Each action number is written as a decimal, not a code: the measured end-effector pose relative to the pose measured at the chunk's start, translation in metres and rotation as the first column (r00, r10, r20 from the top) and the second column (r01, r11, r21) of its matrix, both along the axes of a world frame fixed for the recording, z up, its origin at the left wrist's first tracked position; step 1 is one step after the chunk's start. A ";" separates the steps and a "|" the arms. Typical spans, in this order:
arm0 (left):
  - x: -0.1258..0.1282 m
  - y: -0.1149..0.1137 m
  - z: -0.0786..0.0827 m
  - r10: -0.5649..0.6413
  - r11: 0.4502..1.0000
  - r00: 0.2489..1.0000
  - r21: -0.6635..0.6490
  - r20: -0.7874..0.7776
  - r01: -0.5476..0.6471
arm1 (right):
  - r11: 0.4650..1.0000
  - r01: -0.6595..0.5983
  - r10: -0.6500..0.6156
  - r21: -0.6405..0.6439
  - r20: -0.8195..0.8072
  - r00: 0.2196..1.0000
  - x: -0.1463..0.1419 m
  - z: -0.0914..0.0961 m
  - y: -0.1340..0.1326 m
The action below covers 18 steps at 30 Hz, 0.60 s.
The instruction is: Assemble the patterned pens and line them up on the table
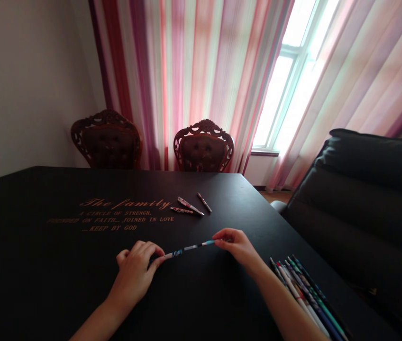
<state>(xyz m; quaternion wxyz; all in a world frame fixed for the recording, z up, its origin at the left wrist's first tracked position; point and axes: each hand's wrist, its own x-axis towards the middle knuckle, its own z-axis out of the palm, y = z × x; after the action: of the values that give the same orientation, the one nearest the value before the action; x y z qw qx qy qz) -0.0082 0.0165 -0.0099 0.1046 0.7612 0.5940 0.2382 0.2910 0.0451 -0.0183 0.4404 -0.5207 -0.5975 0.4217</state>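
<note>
Above the black table, my left hand [137,264] pinches a patterned pen barrel [174,254] between thumb and fingers. My right hand [235,245] pinches the far end of a slim pen piece [199,246] with grey, black, white and teal bands. The two pieces lie almost in one line, end to end between the hands; whether they are joined cannot be made out. Beyond them lie a few loose pens: a white-and-red pen [189,205], a red patterned pen [181,210] and a dark pen [204,202].
Several pens [307,296] lie side by side near the right table edge, partly behind my right forearm. The black table [62,279] carries printed lettering [126,203]. Two carved chairs [204,147] stand at its far side, and a black leather seat [360,203] at the right.
</note>
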 end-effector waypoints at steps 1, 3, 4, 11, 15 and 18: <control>0.000 0.000 -0.001 0.001 1.000 1.000 0.003 0.005 -0.001 | 1.000 -0.009 0.009 0.003 0.004 1.000 0.000 0.000 0.000; -0.001 0.001 -0.002 0.004 1.000 1.000 0.008 0.017 -0.004 | 1.000 -0.018 0.018 0.010 0.023 1.000 -0.002 0.001 -0.001; 0.000 0.001 -0.003 -0.001 1.000 1.000 0.008 0.023 0.000 | 1.000 -0.020 0.019 0.014 0.034 0.999 -0.003 0.001 -0.001; 0.009 -0.004 0.001 -0.131 0.985 0.983 -0.098 0.132 0.145 | 0.996 -0.089 0.089 0.010 -0.002 0.996 -0.024 0.000 -0.010; 0.013 -0.006 0.005 -0.118 0.975 0.941 -0.145 0.318 0.171 | 0.997 -0.066 0.066 0.027 -0.004 0.998 -0.032 0.005 -0.016; 0.014 -0.006 0.006 -0.110 0.960 0.844 -0.165 0.525 0.228 | 0.997 -0.078 0.078 0.010 -0.030 0.996 -0.035 0.008 -0.019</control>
<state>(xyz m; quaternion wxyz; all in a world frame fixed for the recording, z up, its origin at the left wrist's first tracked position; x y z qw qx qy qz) 0.0063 0.0109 -0.0041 0.3627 0.7040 0.4979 0.3535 0.2564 0.0266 -0.0099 0.4348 -0.4885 -0.6127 0.4437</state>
